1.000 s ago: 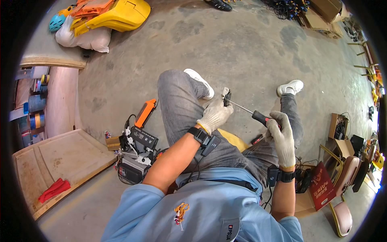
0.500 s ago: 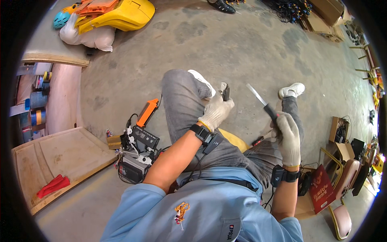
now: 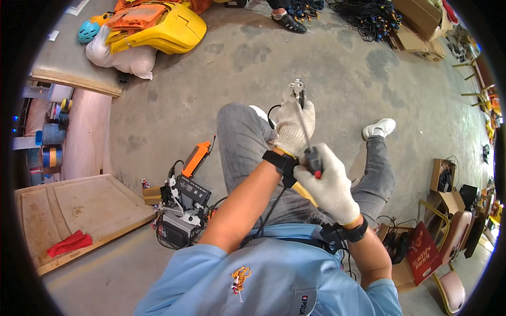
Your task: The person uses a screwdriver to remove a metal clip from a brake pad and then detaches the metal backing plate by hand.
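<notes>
My left hand [image 3: 293, 129], in a white knit glove, is closed around a small black part with a silver metal bracket [image 3: 298, 85] sticking out past the fingers. A black cable [image 3: 271, 117] loops beside this hand. My right hand [image 3: 335, 189], gloved too, grips a screwdriver [image 3: 313, 156] by its black handle with a red end. Its slightly blurred shaft runs across my left hand toward the metal bracket. Whether the tip touches the bracket, I cannot tell. Both hands are held above the floor, between my spread legs.
An orange tool [image 3: 195, 159] and a cluster of black electronic gear [image 3: 179, 224] lie by my left leg. A wooden panel [image 3: 113, 203] carries a red cloth [image 3: 69, 244]. Ahead are yellow plastic shells [image 3: 179, 29] and another person's shoe [image 3: 289, 22]. Boxes [image 3: 444, 176] and chairs line the right.
My right hand has swung left with the screwdriver, bringing its shaft to the part in my left hand. The left hand has turned, showing more of the metal bracket.
</notes>
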`<state>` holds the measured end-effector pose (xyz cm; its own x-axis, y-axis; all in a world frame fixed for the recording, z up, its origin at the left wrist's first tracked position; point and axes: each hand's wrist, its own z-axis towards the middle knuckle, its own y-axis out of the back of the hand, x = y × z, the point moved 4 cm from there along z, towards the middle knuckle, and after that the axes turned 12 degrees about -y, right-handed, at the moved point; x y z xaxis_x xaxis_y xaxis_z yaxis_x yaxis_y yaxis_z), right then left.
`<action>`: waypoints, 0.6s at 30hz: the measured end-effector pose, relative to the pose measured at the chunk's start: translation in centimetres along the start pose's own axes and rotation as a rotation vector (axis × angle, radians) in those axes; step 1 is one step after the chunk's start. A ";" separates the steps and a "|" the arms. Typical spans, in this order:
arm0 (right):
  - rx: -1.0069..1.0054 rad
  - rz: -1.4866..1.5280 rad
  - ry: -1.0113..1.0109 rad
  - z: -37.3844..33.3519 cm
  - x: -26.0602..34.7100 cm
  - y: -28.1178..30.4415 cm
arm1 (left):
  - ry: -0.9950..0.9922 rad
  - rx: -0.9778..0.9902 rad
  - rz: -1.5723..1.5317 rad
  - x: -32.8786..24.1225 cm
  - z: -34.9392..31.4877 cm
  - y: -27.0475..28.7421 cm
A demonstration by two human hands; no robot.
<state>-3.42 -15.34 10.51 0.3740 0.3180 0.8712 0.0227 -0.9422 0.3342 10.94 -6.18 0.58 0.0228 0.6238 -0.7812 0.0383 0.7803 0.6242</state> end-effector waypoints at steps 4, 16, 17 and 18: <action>-0.189 -0.288 0.358 0.1 0.1 -0.8 | 0.102 -0.057 -0.251 -0.5 0.0 1.3; 0.170 -0.160 0.227 0.4 0.2 0.4 | 0.067 -0.052 -0.204 -0.4 0.0 1.1; 0.273 -0.158 0.205 0.4 0.3 0.4 | 0.068 -0.053 -0.203 -0.3 0.0 0.7; 0.375 -0.155 0.183 0.4 0.3 0.3 | -0.014 -0.111 -0.143 -0.5 0.0 0.6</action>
<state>-2.96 -15.55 10.75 0.1699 0.4401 0.8817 0.4133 -0.8441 0.3417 10.98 -6.07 1.33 0.0394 0.5065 -0.8614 -0.0681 0.8614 0.5034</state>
